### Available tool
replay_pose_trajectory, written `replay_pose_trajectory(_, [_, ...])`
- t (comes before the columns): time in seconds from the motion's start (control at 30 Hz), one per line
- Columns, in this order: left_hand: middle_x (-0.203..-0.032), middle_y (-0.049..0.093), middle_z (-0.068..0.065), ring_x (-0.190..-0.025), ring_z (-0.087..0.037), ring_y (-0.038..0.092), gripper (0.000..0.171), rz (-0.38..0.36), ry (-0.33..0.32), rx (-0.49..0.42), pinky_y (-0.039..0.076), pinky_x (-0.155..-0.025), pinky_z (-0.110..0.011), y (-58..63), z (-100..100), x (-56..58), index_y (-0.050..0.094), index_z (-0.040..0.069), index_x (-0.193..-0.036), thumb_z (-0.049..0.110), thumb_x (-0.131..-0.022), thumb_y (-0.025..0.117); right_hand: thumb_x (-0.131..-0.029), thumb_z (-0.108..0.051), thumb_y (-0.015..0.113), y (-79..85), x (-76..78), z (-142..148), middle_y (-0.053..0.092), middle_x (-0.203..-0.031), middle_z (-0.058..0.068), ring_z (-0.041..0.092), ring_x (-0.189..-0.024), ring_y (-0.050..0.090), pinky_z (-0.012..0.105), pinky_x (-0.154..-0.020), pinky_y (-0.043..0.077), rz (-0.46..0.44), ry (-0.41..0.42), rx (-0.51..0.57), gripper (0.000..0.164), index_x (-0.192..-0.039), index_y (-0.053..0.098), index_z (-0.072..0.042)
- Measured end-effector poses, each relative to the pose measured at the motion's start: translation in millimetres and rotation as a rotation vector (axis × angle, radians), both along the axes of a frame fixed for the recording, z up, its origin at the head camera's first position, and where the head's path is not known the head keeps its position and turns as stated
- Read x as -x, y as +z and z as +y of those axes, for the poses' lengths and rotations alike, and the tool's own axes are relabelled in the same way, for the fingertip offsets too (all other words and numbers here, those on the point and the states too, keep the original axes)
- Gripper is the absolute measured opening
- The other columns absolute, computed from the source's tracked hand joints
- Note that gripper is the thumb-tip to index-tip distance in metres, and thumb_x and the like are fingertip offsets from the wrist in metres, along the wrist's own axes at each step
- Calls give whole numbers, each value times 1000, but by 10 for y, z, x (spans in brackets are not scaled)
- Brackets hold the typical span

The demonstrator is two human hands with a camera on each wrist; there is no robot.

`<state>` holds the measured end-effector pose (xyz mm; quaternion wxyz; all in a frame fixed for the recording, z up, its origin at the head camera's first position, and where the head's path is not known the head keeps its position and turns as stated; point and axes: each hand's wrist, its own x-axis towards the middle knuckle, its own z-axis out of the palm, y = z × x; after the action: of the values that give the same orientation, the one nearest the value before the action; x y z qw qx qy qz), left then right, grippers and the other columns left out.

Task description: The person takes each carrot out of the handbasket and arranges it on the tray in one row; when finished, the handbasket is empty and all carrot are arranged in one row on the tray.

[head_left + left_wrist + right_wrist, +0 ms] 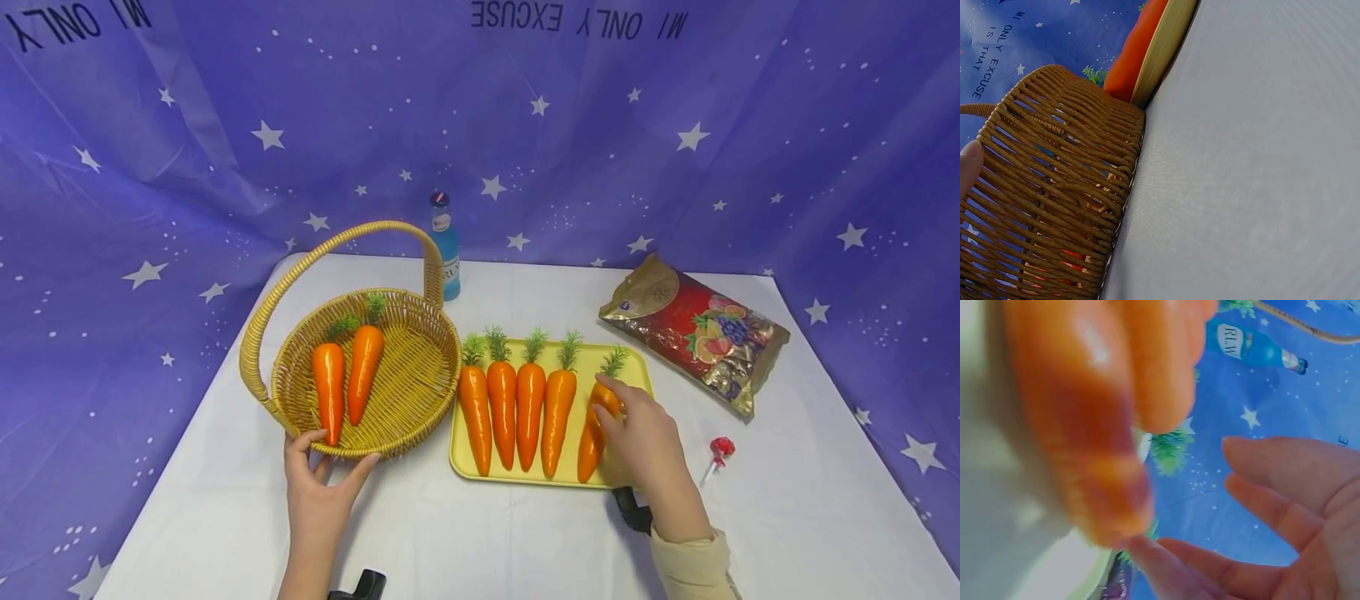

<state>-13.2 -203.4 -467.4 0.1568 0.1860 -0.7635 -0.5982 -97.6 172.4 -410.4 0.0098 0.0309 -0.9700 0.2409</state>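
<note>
My left hand (318,492) holds the near rim of the wicker basket (420,417), index finger over the edge and thumb spread against it. Two orange carrots (328,387) with green tops lie inside. In the left wrist view a fingertip (969,165) shows against the woven side (1054,187). My right hand (648,437) reaches over the rightmost carrot (591,450) on the yellow tray (637,367), thumb and fingers apart. A fingertip is right at this carrot's leafy end in the right wrist view, and the thumb stands away from it.
Several more carrots (530,417) lie side by side on the tray, which adjoins the basket. Behind the basket stands a blue bottle (448,258). A red and gold snack bag (697,333) lies at the back right, with a red lollipop (722,450) nearer.
</note>
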Motion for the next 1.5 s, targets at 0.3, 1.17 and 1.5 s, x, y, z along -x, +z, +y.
replay_pose_trajectory(0.3, [-160, -4, -6, -143, -27, 15, 78, -8, 3, -7, 35, -109, -48, -9, -9, 3, 35, 3, -130, 14, -73, 86, -89, -20, 71, 147, 60, -346, 62, -121, 14, 29, -92, 64, 46, -78, 57, 30, 95, 175, 45, -133, 59, -17])
replay_pose_trajectory(1.17, [-160, -2, -4, -143, -26, 17, 78, 1, -5, 4, 38, -105, -20, -15, -5, 3, 35, 3, -130, 14, -72, 86, -92, -26, 67, 305, 467, -1952, 63, -120, 4, 13, -91, 63, 23, -71, 56, -214, 536, 479, 53, -141, 48, -32])
replay_pose_trajectory(1.5, [-159, 0, -4, -142, -26, 18, 77, 21, -2, 9, 38, -108, -33, -23, -8, 6, 36, 3, -128, 11, -71, 87, -92, -25, 68, 149, 612, -2368, 59, -129, 7, 21, -112, 58, 22, -70, 52, -273, 588, 364, 55, -143, 48, -25])
